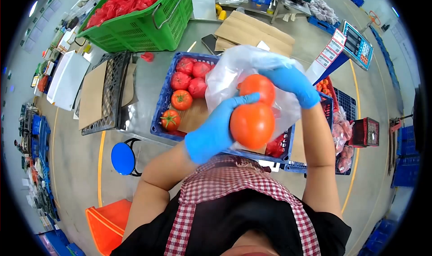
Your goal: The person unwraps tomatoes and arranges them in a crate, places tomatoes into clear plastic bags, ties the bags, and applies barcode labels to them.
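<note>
Cradles a large lower tomato point(252, 126) in the blue-gloved left hand point(210, 131), just beside an upper tomato point(260, 89). Grips a translucent plastic bag point(229, 67) with the blue-gloved right hand point(294, 84), close beside the upper tomato. Works above a blue crate point(164, 94) of red-wrapped produce point(181, 80), two bare tomatoes point(182, 100) and cardboard point(194, 113), set on a metal table point(145, 83). Faces a green crate point(146, 35) heaped with red plastic point(128, 3), toward the left, and a digital scale point(357, 45), toward the right. Wears a checked apron point(234, 177) over a black top point(234, 209).
</note>
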`<state>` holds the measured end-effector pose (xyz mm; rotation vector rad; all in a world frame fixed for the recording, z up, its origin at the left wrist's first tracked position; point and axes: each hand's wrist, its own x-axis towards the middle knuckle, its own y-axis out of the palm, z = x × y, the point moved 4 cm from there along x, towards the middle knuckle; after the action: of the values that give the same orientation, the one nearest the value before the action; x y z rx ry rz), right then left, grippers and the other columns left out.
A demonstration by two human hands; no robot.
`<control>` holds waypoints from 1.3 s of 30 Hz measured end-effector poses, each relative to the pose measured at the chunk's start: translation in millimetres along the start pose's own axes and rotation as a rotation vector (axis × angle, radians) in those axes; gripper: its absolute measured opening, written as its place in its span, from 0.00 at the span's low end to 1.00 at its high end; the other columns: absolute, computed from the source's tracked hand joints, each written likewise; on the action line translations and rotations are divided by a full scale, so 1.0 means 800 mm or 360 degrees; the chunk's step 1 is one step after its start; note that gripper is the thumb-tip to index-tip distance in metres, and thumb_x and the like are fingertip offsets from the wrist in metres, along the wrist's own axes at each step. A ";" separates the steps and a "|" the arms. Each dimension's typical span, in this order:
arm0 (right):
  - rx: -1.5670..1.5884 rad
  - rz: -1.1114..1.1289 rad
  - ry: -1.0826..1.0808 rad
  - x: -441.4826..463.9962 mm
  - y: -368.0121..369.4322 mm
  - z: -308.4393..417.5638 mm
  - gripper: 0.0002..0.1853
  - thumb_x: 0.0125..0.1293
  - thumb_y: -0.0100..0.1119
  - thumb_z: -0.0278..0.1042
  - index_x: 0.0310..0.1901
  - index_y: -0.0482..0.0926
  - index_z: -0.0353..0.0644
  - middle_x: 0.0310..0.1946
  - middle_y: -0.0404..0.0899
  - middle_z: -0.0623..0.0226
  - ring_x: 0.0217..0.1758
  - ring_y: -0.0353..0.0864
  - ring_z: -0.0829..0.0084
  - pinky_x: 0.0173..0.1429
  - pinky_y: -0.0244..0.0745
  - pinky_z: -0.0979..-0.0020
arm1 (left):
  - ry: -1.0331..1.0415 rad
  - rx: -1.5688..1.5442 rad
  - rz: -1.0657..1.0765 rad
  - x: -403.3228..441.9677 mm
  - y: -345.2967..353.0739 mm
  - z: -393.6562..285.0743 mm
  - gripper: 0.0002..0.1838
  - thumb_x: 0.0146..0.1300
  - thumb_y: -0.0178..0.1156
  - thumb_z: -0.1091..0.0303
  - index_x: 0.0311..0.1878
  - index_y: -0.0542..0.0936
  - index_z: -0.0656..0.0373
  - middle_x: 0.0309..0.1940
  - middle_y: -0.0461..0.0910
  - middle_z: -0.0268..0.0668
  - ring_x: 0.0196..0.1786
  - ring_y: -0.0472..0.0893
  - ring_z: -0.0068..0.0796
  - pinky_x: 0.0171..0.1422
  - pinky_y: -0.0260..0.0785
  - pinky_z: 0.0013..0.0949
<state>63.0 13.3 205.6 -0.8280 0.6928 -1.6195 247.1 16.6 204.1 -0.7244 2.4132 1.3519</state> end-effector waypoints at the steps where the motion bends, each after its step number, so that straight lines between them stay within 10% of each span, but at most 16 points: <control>1: -0.0286 -0.0005 -0.0023 -0.011 -0.008 -0.013 0.16 0.56 0.59 0.40 0.44 0.82 0.42 0.39 0.81 0.55 0.43 0.80 0.63 0.49 0.73 0.67 | 0.0081 -0.0040 0.0131 0.036 -0.019 0.006 0.24 0.62 0.55 0.63 0.59 0.67 0.64 0.45 0.78 0.48 0.47 0.80 0.40 0.51 0.74 0.40; 8: -0.0696 0.0979 0.0176 -0.093 -0.014 0.014 0.22 0.50 0.60 0.56 0.26 0.83 0.42 0.25 0.80 0.59 0.31 0.78 0.59 0.38 0.71 0.63 | 0.0470 -0.0042 0.0172 0.185 -0.087 0.036 0.20 0.61 0.55 0.64 0.52 0.71 0.69 0.45 0.78 0.45 0.46 0.79 0.40 0.53 0.72 0.36; 15: -0.0981 0.0226 -0.0428 -0.104 -0.064 0.069 0.12 0.50 0.63 0.38 0.16 0.77 0.40 0.14 0.71 0.57 0.22 0.70 0.56 0.30 0.67 0.61 | 0.0873 0.0664 -0.0655 0.223 -0.087 0.029 0.29 0.57 0.58 0.62 0.59 0.67 0.70 0.44 0.78 0.44 0.46 0.77 0.38 0.58 0.66 0.34; 20: -0.0935 -0.0479 -0.0508 -0.106 -0.100 0.082 0.17 0.45 0.64 0.23 0.10 0.64 0.41 0.10 0.59 0.63 0.21 0.65 0.60 0.29 0.63 0.62 | 0.0681 0.1424 0.0764 -0.022 -0.026 -0.031 0.13 0.60 0.60 0.70 0.46 0.80 0.67 0.41 0.82 0.42 0.46 0.79 0.27 0.57 0.67 0.30; 24: -0.0750 -0.0727 -0.0498 -0.112 -0.112 0.088 0.21 0.42 0.65 0.16 0.13 0.59 0.40 0.17 0.63 0.65 0.27 0.68 0.65 0.29 0.61 0.68 | 0.1537 0.1230 -0.0640 -0.052 -0.172 -0.110 0.19 0.61 0.58 0.70 0.56 0.74 0.62 0.47 0.77 0.40 0.49 0.77 0.29 0.53 0.70 0.32; 25: -0.0717 -0.0728 -0.0498 -0.110 -0.113 0.090 0.21 0.42 0.66 0.16 0.14 0.59 0.40 0.17 0.63 0.66 0.27 0.68 0.65 0.29 0.61 0.68 | 0.1681 0.2047 -0.1091 -0.040 -0.216 -0.108 0.28 0.59 0.61 0.63 0.62 0.68 0.59 0.47 0.75 0.44 0.46 0.78 0.35 0.52 0.71 0.36; 31: -0.0648 -0.0715 -0.0612 -0.087 -0.095 0.129 0.20 0.41 0.66 0.15 0.13 0.60 0.41 0.16 0.64 0.66 0.26 0.68 0.65 0.28 0.61 0.69 | 0.0066 0.3501 -0.1605 0.046 -0.300 -0.020 0.46 0.54 0.63 0.53 0.72 0.48 0.50 0.54 0.66 0.51 0.42 0.79 0.41 0.42 0.72 0.41; 39: -0.0548 -0.0673 -0.0498 -0.109 -0.080 0.115 0.21 0.41 0.66 0.16 0.13 0.59 0.41 0.16 0.63 0.66 0.25 0.65 0.65 0.28 0.60 0.69 | 0.0427 0.3138 -0.1119 0.045 -0.342 -0.038 0.47 0.52 0.63 0.55 0.72 0.48 0.44 0.52 0.68 0.53 0.41 0.79 0.48 0.43 0.72 0.44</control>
<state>111.7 110.2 296.8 -1.5256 0.6043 -1.7055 367.7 -138.7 8.1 -0.7986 1.9361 -1.3610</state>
